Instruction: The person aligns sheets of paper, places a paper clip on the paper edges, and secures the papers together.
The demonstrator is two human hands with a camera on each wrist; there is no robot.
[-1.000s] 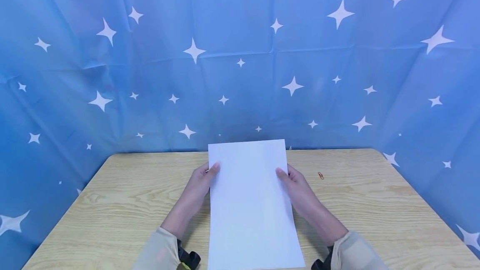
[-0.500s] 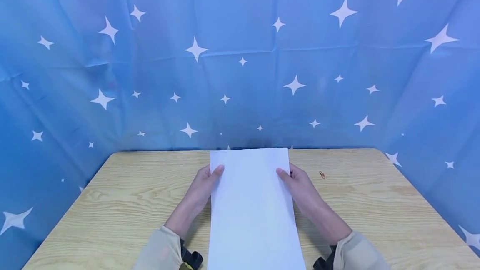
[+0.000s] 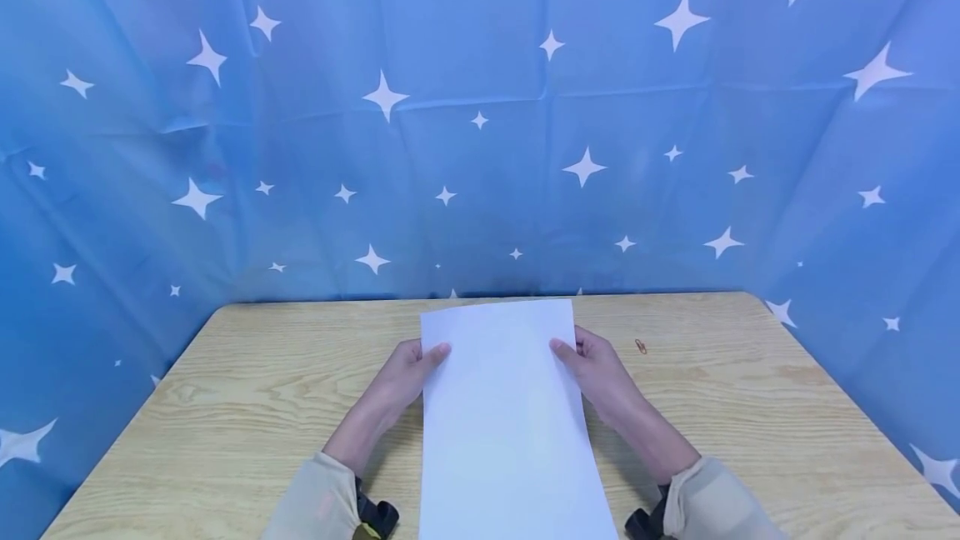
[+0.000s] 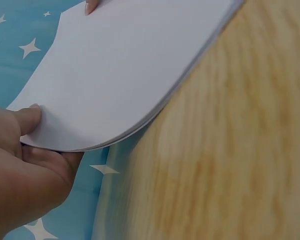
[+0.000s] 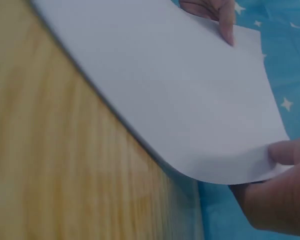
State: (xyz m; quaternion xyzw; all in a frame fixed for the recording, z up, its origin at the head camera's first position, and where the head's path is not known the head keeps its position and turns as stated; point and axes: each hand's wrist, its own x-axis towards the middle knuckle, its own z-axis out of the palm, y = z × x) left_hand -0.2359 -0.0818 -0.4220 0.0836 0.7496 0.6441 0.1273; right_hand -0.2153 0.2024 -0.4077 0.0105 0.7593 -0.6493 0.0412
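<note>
A thin stack of white paper (image 3: 502, 432) is held between both hands, its far end raised and bowed upward and its near end running out of the bottom of the head view. My left hand (image 3: 401, 377) pinches its left edge near the far corner, thumb on top and fingers tucked under. On the opposite edge, my right hand (image 3: 600, 377) grips in the same way. Layered sheet edges show along the paper (image 4: 120, 65) in the left wrist view. The fingers beneath the paper are mostly hidden.
An orange-red paper clip (image 3: 641, 347) lies on the wooden table (image 3: 247, 407), to the right of the paper. Behind the table hangs a blue curtain (image 3: 480, 215) with white stars. Dark wrist cameras sit at both cuffs.
The paper's far end has come down, from overlapping the curtain to about the table's back edge. My left hand has lowered slightly. Both hands keep their hold.
</note>
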